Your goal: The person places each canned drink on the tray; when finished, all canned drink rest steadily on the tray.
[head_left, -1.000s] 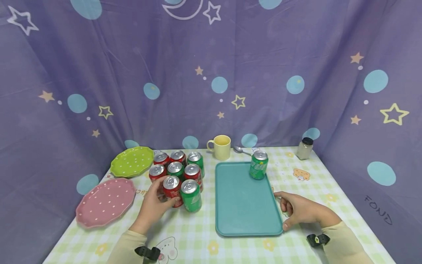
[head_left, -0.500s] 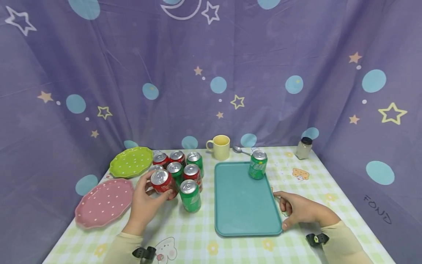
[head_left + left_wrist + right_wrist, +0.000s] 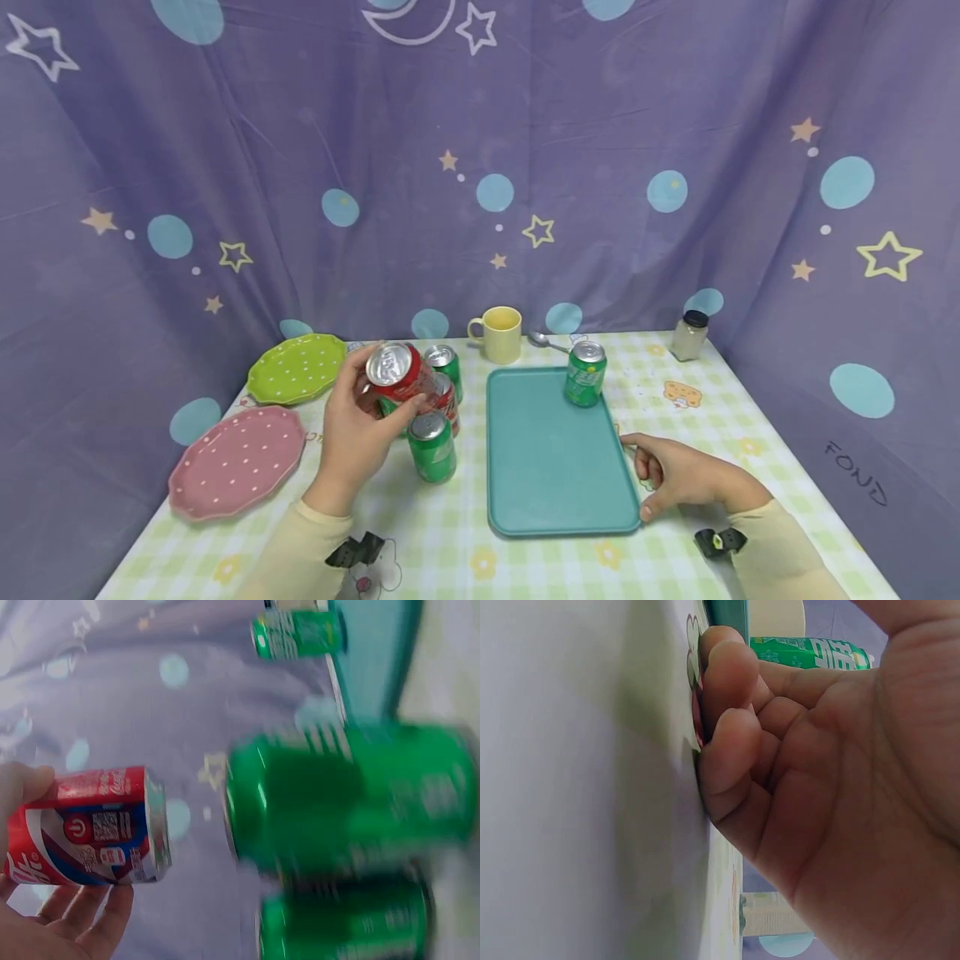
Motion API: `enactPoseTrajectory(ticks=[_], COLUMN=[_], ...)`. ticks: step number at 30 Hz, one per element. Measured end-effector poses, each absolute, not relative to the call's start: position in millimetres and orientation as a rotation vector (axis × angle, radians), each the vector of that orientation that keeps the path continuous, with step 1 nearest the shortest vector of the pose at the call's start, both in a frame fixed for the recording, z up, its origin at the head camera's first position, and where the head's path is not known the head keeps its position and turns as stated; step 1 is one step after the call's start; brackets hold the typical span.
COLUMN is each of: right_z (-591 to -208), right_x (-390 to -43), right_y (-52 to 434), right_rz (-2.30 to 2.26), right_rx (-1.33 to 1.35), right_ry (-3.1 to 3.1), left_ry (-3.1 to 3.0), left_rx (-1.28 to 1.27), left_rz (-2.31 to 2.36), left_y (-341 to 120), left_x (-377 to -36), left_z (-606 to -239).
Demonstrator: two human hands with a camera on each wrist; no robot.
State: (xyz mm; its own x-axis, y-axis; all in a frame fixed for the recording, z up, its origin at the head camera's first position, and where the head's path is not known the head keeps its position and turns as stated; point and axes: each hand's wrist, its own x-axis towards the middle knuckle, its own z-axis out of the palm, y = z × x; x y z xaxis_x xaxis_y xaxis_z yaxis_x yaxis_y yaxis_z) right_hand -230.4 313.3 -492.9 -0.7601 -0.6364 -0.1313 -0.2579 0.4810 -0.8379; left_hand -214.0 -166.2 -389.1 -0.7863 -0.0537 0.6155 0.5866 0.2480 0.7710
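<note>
the left hand (image 3: pixel 358 437) is clamped around a red can (image 3: pixel 397 377) and holds it lifted above the group of cans (image 3: pixel 438 400) on the left part of the bench (image 3: pixel 450 550). the can is tilted, its silver top looks toward the camera. in the left wrist view the fingers (image 3: pixel 90 919) curl around the red can (image 3: pixel 86 825), and blurred green cans are just beside it.

the right hand (image 3: pixel 686 477) rests on the bench with the fingers curled in, touching the right edge of the teal tray (image 3: pixel 551 467); it seems to hold the tray steady, but it grips nothing that i can see.

one green can (image 3: pixel 585 374) stands upright at the far right corner of the tray, and the other part of the tray is bare. so i judge the work is at the beginning: one can is placed, one red can is in the air and not yet over the tray, and several red and green cans are left on the bench beside the tray.
</note>
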Motion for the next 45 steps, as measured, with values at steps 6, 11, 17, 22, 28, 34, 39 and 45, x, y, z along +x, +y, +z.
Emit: enactPoseTrajectory(ticks=[6,11,17,22,28,34,39,45], right_z=[-494.5,-493.5,-493.3,-494.3,-495.3,-494.4,-494.6,-494.0], right_x=[-232.3,-232.2,-231.2,-231.6,-232.6,-232.4,-231.8,-231.2], right_y=[312.9,313.8,315.4,315.8,316.0,315.9,315.8,315.1], right_rz=[-1.178,-1.176,-1.179,-1.174,-1.140,-1.151,-1.166,-1.140], right_rx=[-0.752,-0.745,-0.750,-0.754,-0.723,-0.721,-0.732,-0.745], right_ry=[2.326,2.330,2.329,2.333,2.356,2.357,2.354,2.382], left_ry=[-2.034,-2.058,-2.117,-2.178,-2.247,-2.333,-2.372,-2.394], left_rx=[-0.536,-0.536,-0.474,-0.428,-0.347,-0.303,-0.267,-0.276], left_rz=[-1.615,-1.690,-1.730,-1.750,-1.756,-1.739,-1.737,-1.707], left_y=[-119.4,-80.5,-33.2,-2.8,14.5,20.3,26.3,33.5], left_x=[-224.8,-238.9,-257.1,-276.3,-300.0,-313.4,-323.0,-328.8], left_z=[-383.6,-390.3,-409.9,-432.0,-454.8,-468.3,-476.1,-480.5])
